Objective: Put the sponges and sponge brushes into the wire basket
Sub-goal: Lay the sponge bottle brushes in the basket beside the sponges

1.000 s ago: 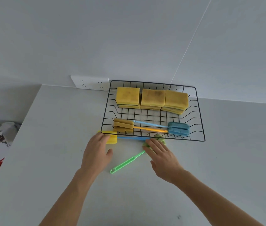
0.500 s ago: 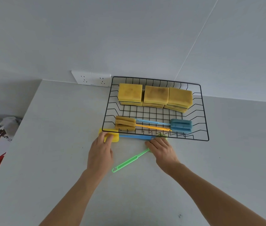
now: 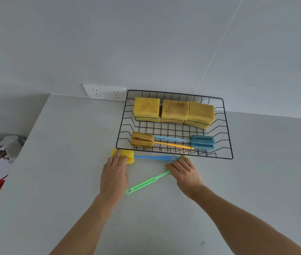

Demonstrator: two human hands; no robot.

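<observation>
Beneath both hands, two brushes remain outside the wire basket (image 3: pixel 219 157).
Left hand (image 3: pixel 113 173) pinches the yellow-headed brush (image 3: pixel 155 157), lying crosswise; right hand (image 3: pixel 186 173) covers the green brush (image 3: pixel 146 183) head, grip unclear.

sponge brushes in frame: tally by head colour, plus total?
Yellow head: 2, one in the wire basket on a yellow handle, one on the counter on a blue handle under the left hand
Blue head: 1, in the basket
Green head: 1, on the counter, mostly hidden under the right hand
Total: 4
</observation>
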